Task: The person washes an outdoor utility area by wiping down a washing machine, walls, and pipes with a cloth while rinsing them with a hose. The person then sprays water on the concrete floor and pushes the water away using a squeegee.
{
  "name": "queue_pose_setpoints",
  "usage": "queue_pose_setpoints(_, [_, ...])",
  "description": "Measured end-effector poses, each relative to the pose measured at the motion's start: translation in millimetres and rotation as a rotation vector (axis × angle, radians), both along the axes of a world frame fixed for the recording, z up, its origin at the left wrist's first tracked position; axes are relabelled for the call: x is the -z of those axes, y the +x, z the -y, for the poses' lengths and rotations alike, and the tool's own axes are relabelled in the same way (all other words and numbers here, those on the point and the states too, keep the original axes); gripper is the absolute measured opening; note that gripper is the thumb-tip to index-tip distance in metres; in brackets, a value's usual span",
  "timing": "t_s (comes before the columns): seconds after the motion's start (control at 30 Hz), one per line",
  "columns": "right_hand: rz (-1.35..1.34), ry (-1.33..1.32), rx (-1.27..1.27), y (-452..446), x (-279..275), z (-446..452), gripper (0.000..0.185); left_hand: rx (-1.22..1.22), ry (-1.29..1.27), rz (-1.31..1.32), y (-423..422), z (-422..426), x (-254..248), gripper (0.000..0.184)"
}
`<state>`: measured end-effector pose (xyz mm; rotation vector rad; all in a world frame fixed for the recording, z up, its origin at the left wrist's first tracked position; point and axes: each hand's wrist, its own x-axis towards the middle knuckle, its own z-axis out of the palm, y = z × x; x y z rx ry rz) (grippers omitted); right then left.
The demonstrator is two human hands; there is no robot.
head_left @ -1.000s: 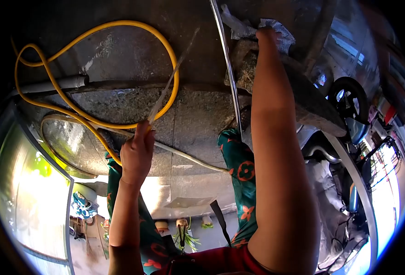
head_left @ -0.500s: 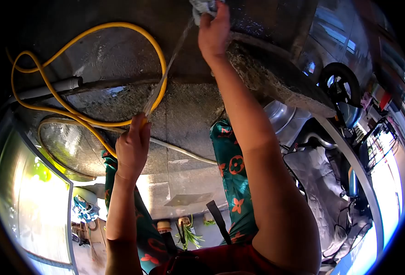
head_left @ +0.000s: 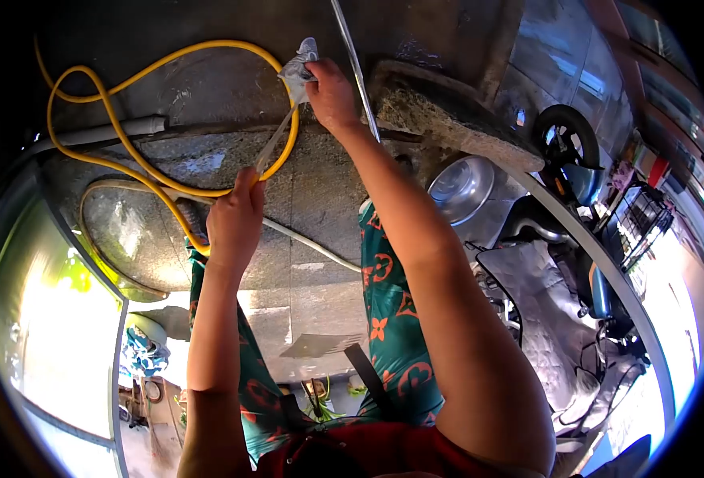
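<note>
My left hand (head_left: 236, 217) is closed round the end of a yellow hose (head_left: 141, 162), just above my left knee. A stream of water (head_left: 276, 143) leaves the hose and runs up and to the right. Where it lands, my right hand (head_left: 332, 95) grips a wet grey-white cloth (head_left: 298, 72). A shiny metal pole (head_left: 357, 70) slants down just right of the cloth, behind my right wrist.
A stone slab (head_left: 455, 119) lies right of the pole, with a metal basin (head_left: 462, 190) below it. A motorcycle wheel (head_left: 565, 137) and a wire basket (head_left: 641, 226) stand at the right. A pale hose (head_left: 312, 243) crosses the floor; a grey pipe (head_left: 133, 128) lies at the left.
My right hand has come left and down with the cloth, away from the slab and into the water stream. The view has shifted, and the basin shows more fully.
</note>
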<state>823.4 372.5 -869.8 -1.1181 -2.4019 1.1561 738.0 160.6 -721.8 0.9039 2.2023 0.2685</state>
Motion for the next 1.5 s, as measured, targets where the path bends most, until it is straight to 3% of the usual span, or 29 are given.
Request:
queue_pose_setpoints(0.17, [0.058,0.101,-0.204,11.2,-51.8,-9.2,0.028,-0.022,-0.043,0.055,-21.9,-10.7,-16.5,0.020])
queue_pose_setpoints(0.47, [0.082,0.412,-0.113,87.5,-171.3,-42.5,0.031,0.075,-0.184,0.064,-20.0,-12.8,-26.7,0.026])
queue_pose_setpoints(0.6, [0.159,0.345,0.151,151.1,-271.0,-60.7,0.048,0.104,-0.222,0.048,-16.7,-7.1,-32.8,0.028])
queue_pose_setpoints(0.8, [0.478,0.500,0.311,313.6,-361.1,-48.5,0.036,0.075,-0.179,0.096,-6.3,-11.6,-31.3,0.026])
queue_pose_setpoints(0.87, [0.662,0.524,0.267,370.3,-374.9,-39.5,0.044,0.082,-0.195,0.084,-3.6,-19.3,-29.6,0.025])
queue_pose_setpoints(0.97, [0.846,0.395,0.266,433.6,-365.1,-28.0,0.044,0.093,-0.188,0.086,-0.7,-30.2,-27.7,0.023])
queue_pose_setpoints(1.07, [0.864,0.235,0.382,460.4,-326.7,-19.3,0.048,0.097,-0.164,0.068,1.3,-39.4,-23.2,0.023])
queue_pose_setpoints(1.13, [0.821,0.295,0.337,450.6,-296.7,-29.8,0.048,0.091,-0.147,0.073,5.8,-41.9,-20.4,0.023])
queue_pose_setpoints(1.23, [0.688,0.312,0.187,368.5,-266.1,-40.9,0.040,0.088,-0.115,0.103,11.5,-46.2,-17.9,0.023])
queue_pose_setpoints(1.4, [0.389,0.072,-0.012,260.6,-232.1,-27.4,0.032,0.102,-0.099,0.089,28.7,-89.0,-36.1,0.026])
queue_pose_setpoints(1.5, [0.351,0.258,-0.096,226.1,-222.0,-40.5,0.030,0.122,0.074,0.068,30.1,-129.5,-42.4,0.026])
